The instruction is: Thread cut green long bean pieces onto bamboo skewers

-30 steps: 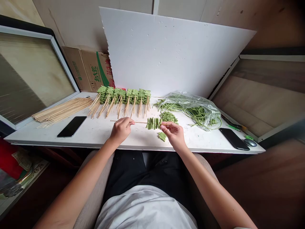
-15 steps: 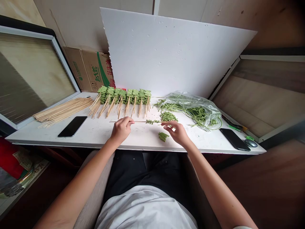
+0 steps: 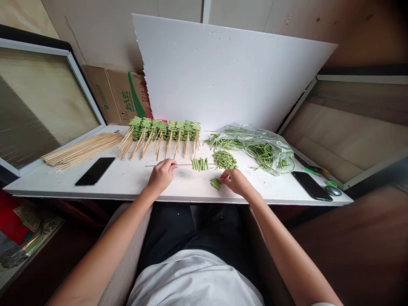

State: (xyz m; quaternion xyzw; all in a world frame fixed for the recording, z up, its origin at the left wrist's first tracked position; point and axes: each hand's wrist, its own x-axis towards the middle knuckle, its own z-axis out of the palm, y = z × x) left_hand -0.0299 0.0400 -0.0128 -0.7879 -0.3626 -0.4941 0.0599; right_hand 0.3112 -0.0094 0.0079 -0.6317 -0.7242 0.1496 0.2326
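My left hand (image 3: 163,173) is closed around a thin wooden skewer (image 3: 183,165), held level above the table. Several cut green bean pieces (image 3: 200,164) are threaded crosswise near its right end. Lower and to the right, my right hand (image 3: 235,180) has its fingertips pinched at the right end of a small row of cut green bean pieces (image 3: 215,183) on the table. Just behind that hand lies a larger heap of cut pieces (image 3: 225,159).
Finished bean skewers (image 3: 172,129) are stacked at the back. Bare skewers (image 3: 81,149) and a phone (image 3: 94,171) lie left. Long beans in a plastic bag (image 3: 269,148), another phone (image 3: 311,185) and a round dark object (image 3: 333,190) lie right. A white foam board (image 3: 229,72) stands behind.
My right hand has left the skewer's right end and come down toward me to the small row of beans. The threaded pieces now hang straighter; my left hand keeps the skewer.
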